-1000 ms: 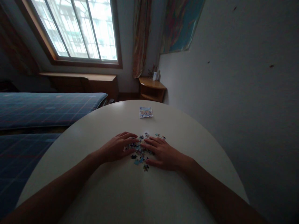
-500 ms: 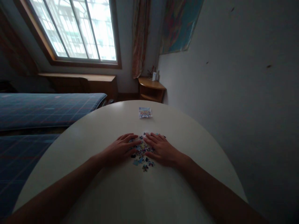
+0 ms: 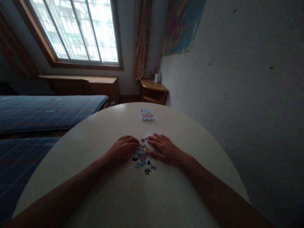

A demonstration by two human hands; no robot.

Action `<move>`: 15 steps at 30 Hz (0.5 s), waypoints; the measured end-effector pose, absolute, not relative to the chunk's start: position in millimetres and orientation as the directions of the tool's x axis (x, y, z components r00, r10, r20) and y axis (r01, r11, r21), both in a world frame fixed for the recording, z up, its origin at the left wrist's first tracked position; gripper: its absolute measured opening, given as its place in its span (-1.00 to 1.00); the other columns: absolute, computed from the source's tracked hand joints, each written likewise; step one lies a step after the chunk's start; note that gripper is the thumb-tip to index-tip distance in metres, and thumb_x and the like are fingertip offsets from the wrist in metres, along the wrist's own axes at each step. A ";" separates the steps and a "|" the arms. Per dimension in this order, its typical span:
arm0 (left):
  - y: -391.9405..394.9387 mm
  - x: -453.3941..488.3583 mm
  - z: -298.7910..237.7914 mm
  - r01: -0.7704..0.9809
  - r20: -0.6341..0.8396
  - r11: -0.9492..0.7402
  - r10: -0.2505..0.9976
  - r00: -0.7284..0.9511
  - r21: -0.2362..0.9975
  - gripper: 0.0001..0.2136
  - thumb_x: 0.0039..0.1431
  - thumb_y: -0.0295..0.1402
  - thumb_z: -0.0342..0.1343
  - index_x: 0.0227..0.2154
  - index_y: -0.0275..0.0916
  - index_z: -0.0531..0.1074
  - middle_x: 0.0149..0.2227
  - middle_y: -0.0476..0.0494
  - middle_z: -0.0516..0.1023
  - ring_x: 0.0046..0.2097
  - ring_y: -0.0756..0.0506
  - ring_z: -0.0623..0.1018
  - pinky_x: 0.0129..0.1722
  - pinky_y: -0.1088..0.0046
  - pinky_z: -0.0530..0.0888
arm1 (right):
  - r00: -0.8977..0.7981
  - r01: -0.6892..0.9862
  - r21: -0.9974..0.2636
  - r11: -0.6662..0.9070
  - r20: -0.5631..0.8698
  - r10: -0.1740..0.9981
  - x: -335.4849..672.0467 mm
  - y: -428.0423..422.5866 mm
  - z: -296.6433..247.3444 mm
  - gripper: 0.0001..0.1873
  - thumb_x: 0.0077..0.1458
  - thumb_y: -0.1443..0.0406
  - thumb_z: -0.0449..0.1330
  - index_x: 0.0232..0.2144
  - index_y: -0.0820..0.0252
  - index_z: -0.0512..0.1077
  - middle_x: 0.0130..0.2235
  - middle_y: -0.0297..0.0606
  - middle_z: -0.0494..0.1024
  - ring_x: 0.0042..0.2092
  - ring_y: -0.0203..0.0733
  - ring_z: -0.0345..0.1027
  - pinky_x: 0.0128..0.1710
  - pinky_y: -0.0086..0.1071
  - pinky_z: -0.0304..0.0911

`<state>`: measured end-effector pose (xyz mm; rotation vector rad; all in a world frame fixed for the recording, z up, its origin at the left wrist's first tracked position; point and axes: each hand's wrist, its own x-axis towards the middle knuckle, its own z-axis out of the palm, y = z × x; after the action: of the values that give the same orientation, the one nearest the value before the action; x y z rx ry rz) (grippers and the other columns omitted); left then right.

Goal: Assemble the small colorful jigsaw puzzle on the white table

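A heap of small jigsaw puzzle pieces (image 3: 143, 153) in many colours lies on the white round table (image 3: 99, 196). My left hand (image 3: 123, 147) rests palm down at the heap's left edge, its fingers stretched and lightly bent over the pieces. On the other side, my right hand (image 3: 164, 149) lies flat with fingers spread, covering some pieces. Neither hand grips a piece that I can see. A few loose pieces, among them a light blue one (image 3: 137, 165), lie on the near side of the heap. What lies under the palms is hidden.
A small printed picture packet (image 3: 147, 115) lies beyond the heap, towards the table's far edge. Beds with blue plaid mattresses (image 3: 52, 110) stand at the left. A wooden corner shelf (image 3: 154, 85) and the wall (image 3: 237, 95) are behind and to the right.
My left hand has drawn slightly left, its fingers closer together. My right hand has shifted a little right and away from me. More of the puzzle heap shows between them.
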<state>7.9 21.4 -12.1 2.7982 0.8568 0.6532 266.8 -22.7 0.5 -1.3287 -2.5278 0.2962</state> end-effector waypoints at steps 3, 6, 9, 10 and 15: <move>23.2 8.4 -13.8 0.534 0.377 -0.810 0.586 0.717 0.243 -0.78 0.37 -0.33 -0.02 -0.17 -0.14 0.55 -0.08 -0.11 0.60 -0.02 -0.14 0.52 0.06 0.21 0.39 | -0.559 0.749 -0.305 0.588 0.185 0.808 266.9 -23.4 3.0 -0.47 0.26 0.00 0.09 0.17 0.12 0.36 0.22 -0.15 0.39 0.35 0.09 0.00 0.30 0.08 -0.10; 24.3 11.1 -16.2 0.585 0.381 -0.769 0.637 0.670 0.256 -0.81 0.34 -0.28 0.05 -0.20 -0.15 0.57 -0.12 -0.11 0.62 -0.04 -0.16 0.53 0.04 0.20 0.40 | -0.569 0.720 -0.305 0.623 0.254 0.782 265.6 -22.4 1.5 -0.55 0.26 0.07 0.13 0.10 0.13 0.41 0.13 -0.16 0.49 0.32 0.03 0.08 0.30 0.00 -0.05; 22.7 16.1 -16.9 0.623 0.365 -0.732 0.680 0.636 0.277 -0.80 0.33 -0.26 0.07 -0.16 -0.15 0.57 -0.13 -0.12 0.61 -0.05 -0.18 0.52 0.03 0.17 0.40 | -0.563 0.711 -0.304 0.634 0.294 0.772 264.0 -19.7 -3.0 -0.61 0.27 0.10 0.13 0.06 0.15 0.44 0.09 -0.16 0.52 0.27 0.00 0.16 0.27 -0.03 0.01; 21.7 17.9 -16.6 0.635 0.356 -0.720 0.693 0.627 0.282 -0.80 0.32 -0.25 0.08 -0.15 -0.14 0.57 -0.12 -0.12 0.60 -0.05 -0.18 0.51 0.02 0.17 0.40 | -0.558 0.711 -0.305 0.633 0.302 0.773 263.5 -18.7 -4.5 -0.63 0.27 0.12 0.13 0.04 0.14 0.45 0.08 -0.17 0.52 0.25 -0.01 0.20 0.26 -0.04 0.04; 17.9 24.4 -15.0 0.666 0.320 -0.671 0.741 0.590 0.326 -0.83 0.27 -0.26 0.12 -0.16 -0.11 0.57 -0.11 -0.11 0.57 -0.03 -0.18 0.48 0.04 0.18 0.38 | -0.546 0.702 -0.322 0.636 0.330 0.770 263.0 -14.7 -9.9 -0.69 0.29 0.16 0.11 -0.01 0.09 0.50 0.07 -0.19 0.53 0.19 -0.03 0.28 0.23 -0.04 0.10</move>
<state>24.4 17.9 -15.0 2.6454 1.1805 0.6521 263.0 -14.7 -9.9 -1.1586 -2.4165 0.2100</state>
